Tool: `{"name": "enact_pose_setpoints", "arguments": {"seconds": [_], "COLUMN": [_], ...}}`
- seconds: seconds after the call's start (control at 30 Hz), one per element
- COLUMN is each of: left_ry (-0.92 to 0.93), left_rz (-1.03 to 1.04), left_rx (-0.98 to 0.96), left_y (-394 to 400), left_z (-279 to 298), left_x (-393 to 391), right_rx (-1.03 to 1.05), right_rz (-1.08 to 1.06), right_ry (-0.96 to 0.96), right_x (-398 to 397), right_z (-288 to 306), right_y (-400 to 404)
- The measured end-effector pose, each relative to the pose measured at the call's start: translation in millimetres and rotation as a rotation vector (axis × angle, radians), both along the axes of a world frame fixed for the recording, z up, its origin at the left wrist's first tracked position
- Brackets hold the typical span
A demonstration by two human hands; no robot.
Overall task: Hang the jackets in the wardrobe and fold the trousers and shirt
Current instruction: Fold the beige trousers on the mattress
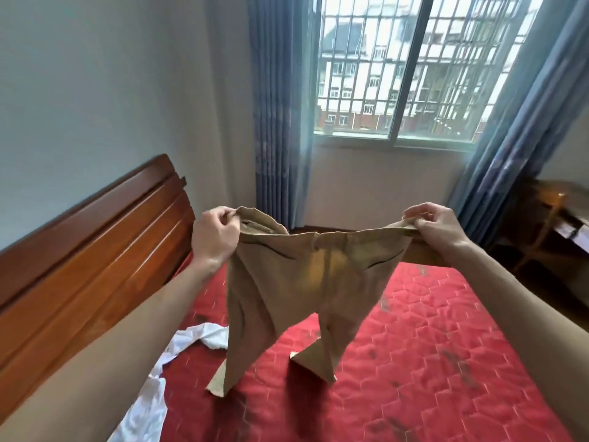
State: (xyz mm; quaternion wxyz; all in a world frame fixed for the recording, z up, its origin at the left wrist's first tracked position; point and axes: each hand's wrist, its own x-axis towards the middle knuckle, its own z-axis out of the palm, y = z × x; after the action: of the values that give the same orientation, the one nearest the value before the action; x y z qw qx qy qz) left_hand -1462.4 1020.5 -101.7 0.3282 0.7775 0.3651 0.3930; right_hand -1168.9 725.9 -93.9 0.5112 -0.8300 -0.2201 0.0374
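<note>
Tan trousers (296,282) hang spread out in the air above the bed. My left hand (214,236) pinches the left end of the waistband, and my right hand (435,224) pinches the right end. Both legs dangle down, and their hems touch the red quilted bedspread (430,346). A crumpled white shirt (178,355) lies on the bedspread at the lower left, partly hidden behind my left forearm. No jackets or wardrobe are in view.
A wooden headboard (89,250) runs along the left side of the bed. Blue curtains (277,122) frame a barred window (411,68) ahead. A wooden table (551,215) stands at the right, past the bed's edge.
</note>
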Motion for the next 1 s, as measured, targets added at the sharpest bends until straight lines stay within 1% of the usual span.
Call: {"name": "enact_pose_setpoints", "arguments": {"seconds": [0.07,0.2,0.3,0.43,0.5,0.53,0.6,0.67,0.73,0.77,0.83,0.9,0.93,1.0], "left_ry": [0.01,0.091,0.118,0.155,0.081,0.036,0.0,-0.022,-0.056,-0.08,-0.133,-0.154,-0.149,-0.171], "left_rz": [-0.12,-0.586,-0.787,-0.938,-1.02,-1.036,-1.012,-1.001,-0.972,-0.92,-0.74,-0.483,-0.355,-0.17], "left_rx": [0.009,0.007,0.045,-0.074,-0.205,-0.294,-0.412,-0.439,-0.454,-0.462,-0.464,-0.457,-0.455,-0.511], "left_y": [-8,-43,-70,-96,-105,-109,-115,-120,-126,-128,-129,-123,-118,-105], "left_z": [19,34,32,30,27,25,23,19,13,10,3,-1,-1,0], "left_x": [2,11,24,49,58,62,69,74,78,80,85,92,95,100], "right_rx": [0.121,0.296,0.371,0.405,0.451,0.488,0.563,0.596,0.529,0.47,0.359,0.326,0.328,0.34], "right_rz": [0.018,0.113,0.31,0.635,0.742,0.76,0.745,0.69,0.607,0.554,0.412,0.234,0.131,-0.104], "right_ry": [-0.059,-0.086,0.02,0.203,0.269,0.299,0.343,0.37,0.343,0.307,0.24,0.182,0.119,-0.095], "right_x": [-1,-22,-46,-69,-73,-73,-74,-73,-72,-72,-70,-69,-69,-74], "right_z": [18,35,38,33,31,31,32,30,27,25,24,22,19,11], "right_y": [5,20,35,45,46,46,45,43,42,41,38,32,28,20]}}
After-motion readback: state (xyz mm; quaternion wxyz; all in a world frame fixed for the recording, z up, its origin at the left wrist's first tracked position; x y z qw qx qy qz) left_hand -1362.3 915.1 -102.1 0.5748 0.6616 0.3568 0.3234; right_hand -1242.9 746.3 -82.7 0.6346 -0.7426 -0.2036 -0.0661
